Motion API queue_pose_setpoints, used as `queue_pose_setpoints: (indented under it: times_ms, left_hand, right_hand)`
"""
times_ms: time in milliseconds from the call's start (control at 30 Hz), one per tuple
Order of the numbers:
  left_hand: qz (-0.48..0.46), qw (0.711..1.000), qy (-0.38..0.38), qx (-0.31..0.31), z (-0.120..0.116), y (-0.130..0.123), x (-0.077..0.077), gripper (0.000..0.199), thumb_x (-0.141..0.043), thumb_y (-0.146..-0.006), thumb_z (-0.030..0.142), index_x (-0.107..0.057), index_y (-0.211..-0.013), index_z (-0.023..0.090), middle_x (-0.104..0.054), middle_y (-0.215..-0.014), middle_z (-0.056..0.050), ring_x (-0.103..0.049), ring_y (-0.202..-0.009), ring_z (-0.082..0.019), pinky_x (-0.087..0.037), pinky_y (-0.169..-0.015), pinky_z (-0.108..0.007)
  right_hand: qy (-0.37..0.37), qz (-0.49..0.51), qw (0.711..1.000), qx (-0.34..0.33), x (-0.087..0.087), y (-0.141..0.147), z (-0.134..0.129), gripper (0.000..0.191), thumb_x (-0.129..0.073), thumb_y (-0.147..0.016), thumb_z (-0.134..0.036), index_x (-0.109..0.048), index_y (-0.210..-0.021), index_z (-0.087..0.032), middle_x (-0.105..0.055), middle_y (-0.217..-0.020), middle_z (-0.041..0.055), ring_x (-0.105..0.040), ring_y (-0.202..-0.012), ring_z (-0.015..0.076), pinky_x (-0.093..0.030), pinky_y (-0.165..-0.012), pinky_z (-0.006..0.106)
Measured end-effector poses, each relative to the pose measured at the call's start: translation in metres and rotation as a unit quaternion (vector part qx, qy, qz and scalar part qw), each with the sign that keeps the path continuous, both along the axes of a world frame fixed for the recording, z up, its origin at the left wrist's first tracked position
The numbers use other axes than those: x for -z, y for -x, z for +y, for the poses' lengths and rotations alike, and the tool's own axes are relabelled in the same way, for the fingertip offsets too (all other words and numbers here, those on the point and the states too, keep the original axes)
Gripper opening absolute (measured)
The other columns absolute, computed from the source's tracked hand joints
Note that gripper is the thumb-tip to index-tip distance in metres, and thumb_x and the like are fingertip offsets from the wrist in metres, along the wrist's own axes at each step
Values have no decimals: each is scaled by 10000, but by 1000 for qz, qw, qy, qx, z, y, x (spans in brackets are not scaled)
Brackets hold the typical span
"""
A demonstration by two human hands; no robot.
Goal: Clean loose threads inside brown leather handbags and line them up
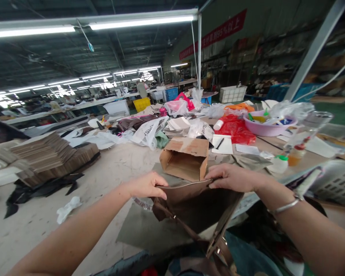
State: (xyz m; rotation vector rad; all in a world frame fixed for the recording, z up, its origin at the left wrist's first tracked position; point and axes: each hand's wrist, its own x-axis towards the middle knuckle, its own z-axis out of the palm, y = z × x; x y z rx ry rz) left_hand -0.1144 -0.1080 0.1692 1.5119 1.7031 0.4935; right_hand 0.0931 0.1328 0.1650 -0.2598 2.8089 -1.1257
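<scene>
A brown handbag [189, 195] with straps and metal fittings stands at the near edge of the table, its mouth spread wide and its dark inside showing. My left hand [149, 186] pinches the far rim at its left corner. Further right along that same rim, my right hand [230, 177] grips the edge between thumb and fingers. Just beyond the bag lies a cardboard box [186, 159] on its side, its open end facing me. Under the bag is a flat grey-green sheet [140, 226].
Stacks of brown cut pieces [48, 153] sit on the left, with black scraps [40, 191] beside them. Plastic bags and a red bag [237, 128] lie behind the box. A pink basin [268, 124], small bottles [296, 154] and a white basket [337, 184] stand on the right.
</scene>
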Motion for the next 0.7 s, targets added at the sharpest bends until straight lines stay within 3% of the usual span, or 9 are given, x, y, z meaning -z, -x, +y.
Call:
queue_pose_setpoints:
  times_ms: [267,533,600,700]
  left_hand:
    - [0,998,-54,-11,-2,5,11,294,-575,-772,349,-547,-604,110,-331,-546,56,-303,-523,-58,-230,-475,-189]
    - [45,996,-77,7,14,21,10,210,-572,-770,335,-600,-733,130,-477,-629,46,-426,-612,-82,-319,-569,-175]
    - [55,996,-74,9,15,21,6,224,-566,-773,342,-617,-742,127,-485,-612,44,-426,-594,-81,-318,-560,-174]
    - [60,995,-79,10,13,18,1,252,-567,-771,357,-633,-719,120,-476,-575,45,-417,-568,-77,-311,-541,-171]
  right_hand:
    - [-5,-22,999,22,-4,1,-4,261,-536,-856,-360,-689,-969,-180,-622,-910,46,-561,-867,191,-420,-784,284]
    - [-12,-50,999,10,-15,7,-9,235,-554,-831,-314,-653,-983,-165,-611,-986,52,-554,-912,194,-430,-828,302]
    - [-8,-84,996,12,-19,6,-11,337,-578,-811,-322,-611,-1110,-170,-613,-1054,60,-562,-946,211,-441,-837,319]
    - [46,-132,990,-3,-25,2,-15,650,-637,-771,-416,-434,-1345,-190,-545,-1241,89,-535,-1078,259,-430,-913,366]
